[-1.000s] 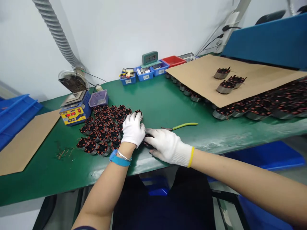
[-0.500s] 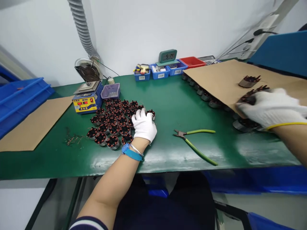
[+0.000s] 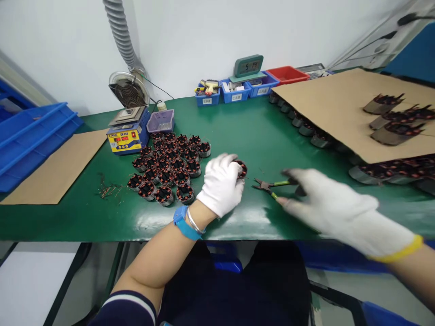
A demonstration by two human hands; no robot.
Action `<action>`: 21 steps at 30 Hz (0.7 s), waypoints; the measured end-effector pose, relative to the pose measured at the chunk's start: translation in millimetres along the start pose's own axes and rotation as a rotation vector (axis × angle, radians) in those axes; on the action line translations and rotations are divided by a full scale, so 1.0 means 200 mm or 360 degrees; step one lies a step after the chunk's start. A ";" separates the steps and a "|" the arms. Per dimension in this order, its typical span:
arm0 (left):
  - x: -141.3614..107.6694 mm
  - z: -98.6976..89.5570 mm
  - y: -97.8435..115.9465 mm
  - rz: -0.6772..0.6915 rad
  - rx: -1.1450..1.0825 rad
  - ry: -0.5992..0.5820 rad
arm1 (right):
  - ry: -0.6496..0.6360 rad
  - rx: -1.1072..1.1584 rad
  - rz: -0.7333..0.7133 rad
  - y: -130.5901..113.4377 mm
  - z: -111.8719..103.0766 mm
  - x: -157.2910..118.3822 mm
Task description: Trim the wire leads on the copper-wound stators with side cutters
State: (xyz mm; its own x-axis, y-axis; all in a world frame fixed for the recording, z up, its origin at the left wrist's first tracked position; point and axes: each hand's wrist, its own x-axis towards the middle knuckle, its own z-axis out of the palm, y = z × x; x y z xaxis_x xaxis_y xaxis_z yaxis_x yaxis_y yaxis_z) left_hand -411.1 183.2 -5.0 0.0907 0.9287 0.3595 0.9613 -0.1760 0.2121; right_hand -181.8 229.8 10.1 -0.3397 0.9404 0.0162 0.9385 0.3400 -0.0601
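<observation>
Gloved in white, my left hand [image 3: 222, 184] is closed around a round wound coil part [image 3: 242, 169], held just above the green table right of the cluster. Many similar coil parts [image 3: 165, 176] stand in that cluster. My right hand [image 3: 314, 197], also gloved and somewhat blurred, has thumb and fingers apart with nothing between them. It is over the green-handled cutters [image 3: 263, 184], hiding much of their handles. Several coil parts [image 3: 396, 133] stand on a cardboard sheet [image 3: 326, 104] at the right, with more coil parts [image 3: 367, 174] beneath it.
At the back left are a blue-and-yellow device [image 3: 125, 140] and a purple tray [image 3: 161, 121]. Small blue bins [image 3: 236, 95], a red bin [image 3: 287, 75] and a clock [image 3: 248, 66] line the wall. Wire scraps [image 3: 110, 191] lie left of the cluster, near flat cardboard [image 3: 57, 165].
My left hand has moved right from the cluster, now with a coil part. My right hand has left the coil parts on the right cardboard and come to the cutters. The view has shifted slightly.
</observation>
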 end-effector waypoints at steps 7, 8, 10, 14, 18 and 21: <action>-0.06 -0.01 0.15 -0.0009 -0.0237 -0.0621 | -0.0157 -0.0291 -0.0001 0.01 0.08 -0.09; -0.05 0.00 0.14 -0.0073 -0.0301 -0.0637 | -0.0108 -0.0216 -0.0036 0.02 0.07 -0.08; -0.04 0.01 0.13 -0.0125 -0.0406 -0.0642 | -0.0057 0.0025 -0.0167 0.04 0.07 -0.08; -0.03 0.02 0.09 0.0018 -0.0458 -0.0711 | -0.0085 0.0579 -0.0425 0.00 0.10 -0.08; -0.02 0.02 0.08 0.0081 -0.0445 -0.0761 | -0.0201 0.0674 -0.0283 -0.02 0.14 -0.03; -0.03 0.02 0.08 0.0112 -0.0435 -0.0724 | -0.0311 0.0529 -0.0124 -0.02 0.16 -0.01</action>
State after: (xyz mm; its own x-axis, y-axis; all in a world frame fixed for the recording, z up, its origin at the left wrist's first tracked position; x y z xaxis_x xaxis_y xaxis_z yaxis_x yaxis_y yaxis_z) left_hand -394.3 177.1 -7.5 0.3144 0.9486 -0.0359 0.8514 -0.2651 0.4526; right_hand -187.3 226.9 -21.8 -0.4444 0.8823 -0.1551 0.8493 0.3598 -0.3864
